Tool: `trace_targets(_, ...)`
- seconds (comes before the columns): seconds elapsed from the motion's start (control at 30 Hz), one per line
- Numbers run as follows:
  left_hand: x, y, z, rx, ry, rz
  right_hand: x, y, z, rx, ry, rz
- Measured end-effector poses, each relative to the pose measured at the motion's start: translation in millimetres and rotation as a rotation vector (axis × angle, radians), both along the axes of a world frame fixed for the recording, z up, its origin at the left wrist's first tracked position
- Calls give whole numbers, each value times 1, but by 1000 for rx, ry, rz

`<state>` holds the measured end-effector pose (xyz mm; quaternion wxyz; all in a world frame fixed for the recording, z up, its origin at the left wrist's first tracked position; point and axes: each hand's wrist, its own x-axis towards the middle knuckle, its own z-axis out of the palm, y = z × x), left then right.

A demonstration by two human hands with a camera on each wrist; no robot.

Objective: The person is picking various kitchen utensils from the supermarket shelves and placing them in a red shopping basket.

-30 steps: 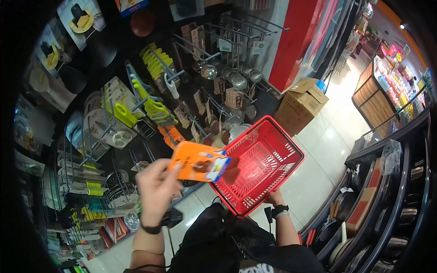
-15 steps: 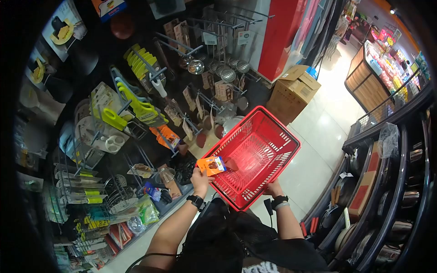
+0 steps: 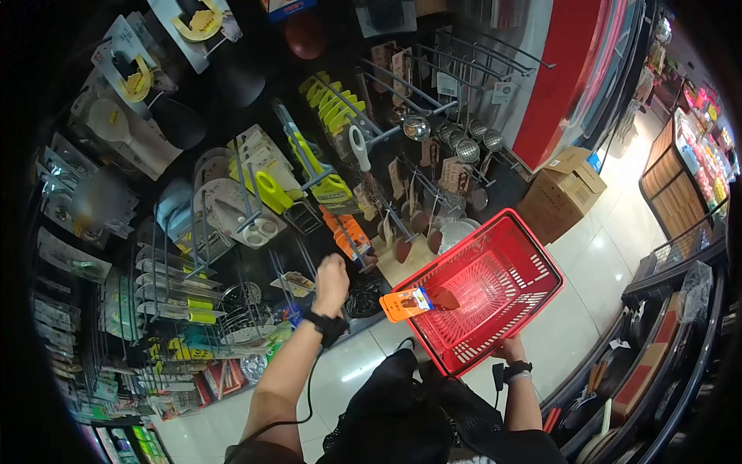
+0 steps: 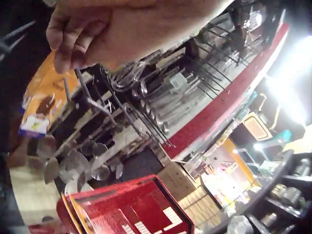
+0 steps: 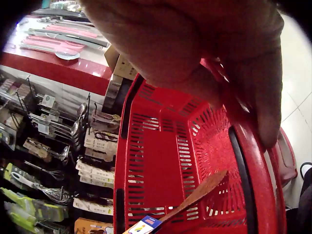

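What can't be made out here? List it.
Left hand: head view shows only its back; in the left wrist view blur hides whether its curled fingers touch a hook.
Spatula pack: print too small in the head view, cut off by the bottom edge in the right wrist view.
Right hand: grip hidden by the red basket's rim, head view.

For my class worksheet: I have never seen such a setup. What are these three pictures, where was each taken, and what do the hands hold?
No machine here: a person in a shop wears three cameras. The wide picture is from the head, the other two from the wrists. The right hand has its grip on the rim of a red basket. A carded wooden spatula pokes over the basket's edge, in neither hand. The left hand, fingers curled, is at the display hooks; whether it touches one is unclear.
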<state>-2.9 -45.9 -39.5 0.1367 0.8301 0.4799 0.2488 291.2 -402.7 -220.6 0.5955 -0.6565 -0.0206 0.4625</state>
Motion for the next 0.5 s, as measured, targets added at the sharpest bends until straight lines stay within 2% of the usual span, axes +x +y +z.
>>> trace_targets(0.03, -2, 20, 4, 61, -57, -32, -1, 2, 3, -24, 0, -2)
trace_targets(0.07, -1, 34, 6, 7, -33, 7, -2, 1, 7, -49, -1, -6)
trace_targets(0.1, -4, 59, -11, 37, 11, 5, -3, 2, 10, -48, 0, -7)
trace_targets(0.23, 16, 114, -19, -137, 164, 110, -3, 6, 21, -133, -12, 10)
trace_targets(0.3, 26, 129, -24, -327, 300, 135, -3, 6, 30, -156, -23, 25)
trace_targets(0.4, 35, 134, -43, -307, 230, 225, -6, 10, 42, -148, -1, 4)
trace_targets(0.5, 38, 125, -53, -227, 165, 225, -7, 9, 48, -200, 34, 9)
